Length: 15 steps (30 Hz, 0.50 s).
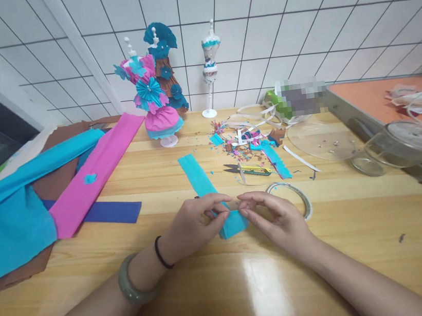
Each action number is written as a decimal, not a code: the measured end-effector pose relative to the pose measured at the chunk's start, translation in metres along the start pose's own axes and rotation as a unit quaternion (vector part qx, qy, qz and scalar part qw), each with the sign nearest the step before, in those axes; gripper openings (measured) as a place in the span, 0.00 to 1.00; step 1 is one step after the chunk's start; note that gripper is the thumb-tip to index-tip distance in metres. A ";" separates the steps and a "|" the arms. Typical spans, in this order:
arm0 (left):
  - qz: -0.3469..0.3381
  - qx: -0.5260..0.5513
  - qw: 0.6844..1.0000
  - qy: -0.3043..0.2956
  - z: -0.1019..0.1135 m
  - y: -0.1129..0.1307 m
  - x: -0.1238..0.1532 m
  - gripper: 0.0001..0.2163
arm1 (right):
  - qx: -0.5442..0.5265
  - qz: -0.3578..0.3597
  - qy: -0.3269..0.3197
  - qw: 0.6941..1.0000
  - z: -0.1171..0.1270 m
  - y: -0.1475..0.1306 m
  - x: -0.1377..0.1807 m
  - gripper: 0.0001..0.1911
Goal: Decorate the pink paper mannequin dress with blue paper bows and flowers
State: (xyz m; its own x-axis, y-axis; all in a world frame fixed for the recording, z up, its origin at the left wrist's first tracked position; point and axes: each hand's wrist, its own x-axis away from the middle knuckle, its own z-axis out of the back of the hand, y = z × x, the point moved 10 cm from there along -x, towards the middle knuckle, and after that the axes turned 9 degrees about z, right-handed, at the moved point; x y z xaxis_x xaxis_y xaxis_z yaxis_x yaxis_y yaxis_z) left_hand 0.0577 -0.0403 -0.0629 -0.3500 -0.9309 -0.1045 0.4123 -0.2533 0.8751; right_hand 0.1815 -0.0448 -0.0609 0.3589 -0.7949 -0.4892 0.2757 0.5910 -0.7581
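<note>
A long strip of turquoise crepe paper [199,176] lies on the wooden table [227,280], running from the middle toward me. My left hand [192,225] pinches its near folded end with thumb and fingertips. My right hand [277,216] pinches the same end from the right side, fingers pressed together. Both hands meet over the fold, just above the tabletop.
Sheets of turquoise, pink [92,176], blue and brown paper lie at the left. Small dress forms with paper dresses [154,100] stand at the back. Yellow snips [251,170], paper scraps [243,140], a tape ring [297,196] and clear lids [406,140] sit to the right.
</note>
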 end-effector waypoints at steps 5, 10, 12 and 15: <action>0.017 0.013 1.000 -0.003 0.000 -0.001 -0.001 0.11 | -0.060 -0.068 -0.029 0.995 -0.006 0.013 0.003 0.04; 0.048 0.003 0.999 -0.011 0.001 -0.007 -0.003 0.09 | -0.077 -0.046 -0.037 0.995 -0.004 0.009 -0.002 0.06; 0.046 0.010 0.999 -0.020 0.000 -0.007 -0.004 0.10 | -0.083 -0.042 -0.042 0.995 -0.006 0.007 -0.003 0.07; 0.046 0.040 0.998 -0.033 -0.002 -0.007 -0.004 0.10 | -0.088 -0.054 -0.040 0.994 -0.008 0.007 -0.004 0.06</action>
State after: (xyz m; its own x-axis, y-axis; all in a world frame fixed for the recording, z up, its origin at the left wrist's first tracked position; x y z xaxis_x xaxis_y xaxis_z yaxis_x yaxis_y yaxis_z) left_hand 0.0584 -0.0352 -0.0698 -0.3690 -0.9294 0.0075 0.3783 -0.1428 0.9146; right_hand 0.1752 -0.0388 -0.0681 0.4070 -0.8353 -0.3696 0.1590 0.4633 -0.8718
